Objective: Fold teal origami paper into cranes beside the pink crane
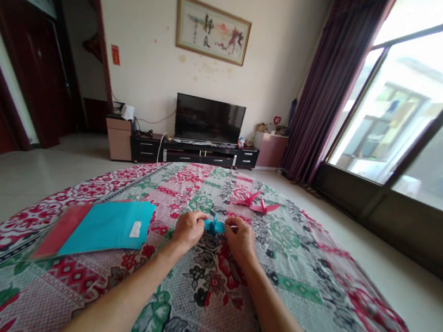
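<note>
A small folded blue paper figure (pixel 213 226) is held between my two hands, over the middle of the patterned tablecloth. My left hand (pixel 190 229) pinches its left end. The right end is between the fingers of my right hand (pixel 241 238). A narrow point of blue paper stands up at its centre. Beyond my right hand, two pink folded paper cranes (pixel 264 207) rest on the cloth, close to each other. To the left lies a stack of blue paper sheets (pixel 108 227) with a white label, over red sheets (pixel 62 229).
The round table has a floral cloth (pixel 185 304). Past its far edge stand a television (pixel 209 120) and a low black cabinet (pixel 184 156). A purple curtain (pixel 327 87) and large windows are at the right, with dark red doors at the left.
</note>
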Demonstrator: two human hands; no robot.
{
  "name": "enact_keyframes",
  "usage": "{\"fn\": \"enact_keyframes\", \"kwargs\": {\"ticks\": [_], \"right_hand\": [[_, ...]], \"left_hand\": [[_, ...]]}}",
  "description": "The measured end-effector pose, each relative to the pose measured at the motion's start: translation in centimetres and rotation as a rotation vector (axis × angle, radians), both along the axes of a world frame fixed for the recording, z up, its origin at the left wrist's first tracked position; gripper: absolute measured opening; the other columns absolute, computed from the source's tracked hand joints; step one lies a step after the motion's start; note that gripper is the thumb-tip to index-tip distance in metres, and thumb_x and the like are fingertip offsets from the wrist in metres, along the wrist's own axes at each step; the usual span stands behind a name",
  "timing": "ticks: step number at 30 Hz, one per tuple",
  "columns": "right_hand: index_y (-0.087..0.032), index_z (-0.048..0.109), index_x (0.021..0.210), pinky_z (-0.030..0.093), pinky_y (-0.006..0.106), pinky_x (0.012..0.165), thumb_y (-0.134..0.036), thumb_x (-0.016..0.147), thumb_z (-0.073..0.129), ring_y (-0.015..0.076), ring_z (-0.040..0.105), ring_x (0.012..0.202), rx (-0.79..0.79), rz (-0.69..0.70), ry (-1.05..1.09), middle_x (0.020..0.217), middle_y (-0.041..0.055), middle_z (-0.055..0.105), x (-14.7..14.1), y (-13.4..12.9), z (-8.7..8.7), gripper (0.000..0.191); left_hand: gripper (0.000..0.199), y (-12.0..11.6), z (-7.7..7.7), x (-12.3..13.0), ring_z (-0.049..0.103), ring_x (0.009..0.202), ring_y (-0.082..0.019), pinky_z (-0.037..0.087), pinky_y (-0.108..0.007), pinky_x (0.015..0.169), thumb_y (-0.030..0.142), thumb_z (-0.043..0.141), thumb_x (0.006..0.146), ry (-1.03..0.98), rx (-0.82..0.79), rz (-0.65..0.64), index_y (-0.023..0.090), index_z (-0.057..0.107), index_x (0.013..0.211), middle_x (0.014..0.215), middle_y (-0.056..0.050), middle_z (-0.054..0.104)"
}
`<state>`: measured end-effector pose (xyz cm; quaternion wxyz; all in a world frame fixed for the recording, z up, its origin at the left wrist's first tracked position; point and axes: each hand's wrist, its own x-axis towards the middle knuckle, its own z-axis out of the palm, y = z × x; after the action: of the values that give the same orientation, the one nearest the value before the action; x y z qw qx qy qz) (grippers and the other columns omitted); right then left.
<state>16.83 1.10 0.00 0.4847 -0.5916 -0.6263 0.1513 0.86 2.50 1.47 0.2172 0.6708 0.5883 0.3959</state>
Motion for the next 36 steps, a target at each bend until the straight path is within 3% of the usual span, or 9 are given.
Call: {"fn": "enact_keyframes", "kwargs": {"ticks": [3, 8, 13, 20, 26, 32, 36], "right_hand": [[-0.020, 0.067, 0.076, 0.044, 0.027, 0.071, -0.016, 0.071, 0.048, 0.0168, 0.059, 0.073, 0.064, -0.006, -0.169, 0.076, 0.0028, 0.066, 0.1, -0.2, 0.0, 0.020], [-0.020, 0.069, 0.078, 0.044, 0.026, 0.076, -0.009, 0.073, 0.045, 0.0168, 0.060, 0.080, 0.104, 0.055, -0.300, 0.084, 0.0056, 0.066, 0.0, -0.1, -0.3, 0.027], [-0.019, 0.069, 0.080, 0.044, 0.027, 0.082, -0.008, 0.069, 0.046, 0.0183, 0.060, 0.087, 0.089, 0.102, -0.327, 0.092, 0.0068, 0.066, -0.2, -0.3, -0.2, 0.028], [-0.018, 0.069, 0.082, 0.044, 0.030, 0.080, -0.010, 0.066, 0.052, 0.0209, 0.059, 0.087, 0.099, 0.136, -0.329, 0.092, 0.0090, 0.065, -0.5, -0.8, 0.1, 0.024], [-0.020, 0.067, 0.083, 0.044, 0.026, 0.073, -0.015, 0.075, 0.048, 0.0157, 0.059, 0.075, 0.162, 0.134, -0.215, 0.083, 0.0045, 0.066, -0.5, -0.6, 0.1, 0.022], [-0.018, 0.064, 0.091, 0.045, 0.021, 0.056, -0.019, 0.073, 0.052, 0.0108, 0.056, 0.057, 0.210, 0.176, -0.040, 0.077, 0.0021, 0.065, -1.2, -1.1, 0.7, 0.021], [-0.016, 0.062, 0.093, 0.045, 0.020, 0.055, -0.019, 0.069, 0.058, 0.0093, 0.055, 0.057, 0.237, 0.209, -0.014, 0.081, 0.0029, 0.063, -1.5, -1.6, 1.2, 0.024]], "left_hand": [[0.032, -0.1, -0.1, 0.2, 0.063, 0.089, -0.017, 0.044, -0.026, 0.085, 0.013, 0.045, 0.076, 0.220, 0.050, -0.047, 0.023, 0.071, 0.091, 0.090, -0.003, 0.071], [0.035, -0.5, -0.5, 0.0, 0.059, 0.090, -0.019, 0.042, -0.028, 0.087, 0.014, 0.044, 0.076, 0.454, 0.121, -0.082, 0.024, 0.069, 0.099, 0.095, -0.006, 0.066], [0.033, -0.7, -0.8, -0.4, 0.054, 0.096, -0.020, 0.041, -0.030, 0.091, 0.017, 0.047, 0.075, 0.505, 0.204, -0.119, 0.021, 0.067, 0.101, 0.097, -0.007, 0.062], [0.030, -0.5, -1.1, -0.8, 0.041, 0.117, -0.025, 0.036, -0.036, 0.101, 0.013, 0.052, 0.073, 0.502, 0.421, -0.153, 0.021, 0.068, 0.098, 0.127, -0.007, 0.049], [0.021, 0.1, -0.9, -0.7, 0.045, 0.113, -0.023, 0.038, -0.036, 0.100, 0.016, 0.053, 0.077, 0.380, 0.527, -0.115, 0.022, 0.071, 0.086, 0.122, -0.006, 0.054], [0.016, 0.5, -0.5, -0.7, 0.057, 0.084, -0.018, 0.046, -0.032, 0.083, 0.012, 0.055, 0.074, 0.223, 0.502, -0.130, 0.018, 0.069, 0.078, 0.081, -0.004, 0.066], [0.014, 0.2, -0.2, -0.6, 0.058, 0.080, -0.018, 0.046, -0.030, 0.078, 0.013, 0.054, 0.075, 0.207, 0.513, -0.132, 0.017, 0.067, 0.077, 0.077, -0.004, 0.066]]}}
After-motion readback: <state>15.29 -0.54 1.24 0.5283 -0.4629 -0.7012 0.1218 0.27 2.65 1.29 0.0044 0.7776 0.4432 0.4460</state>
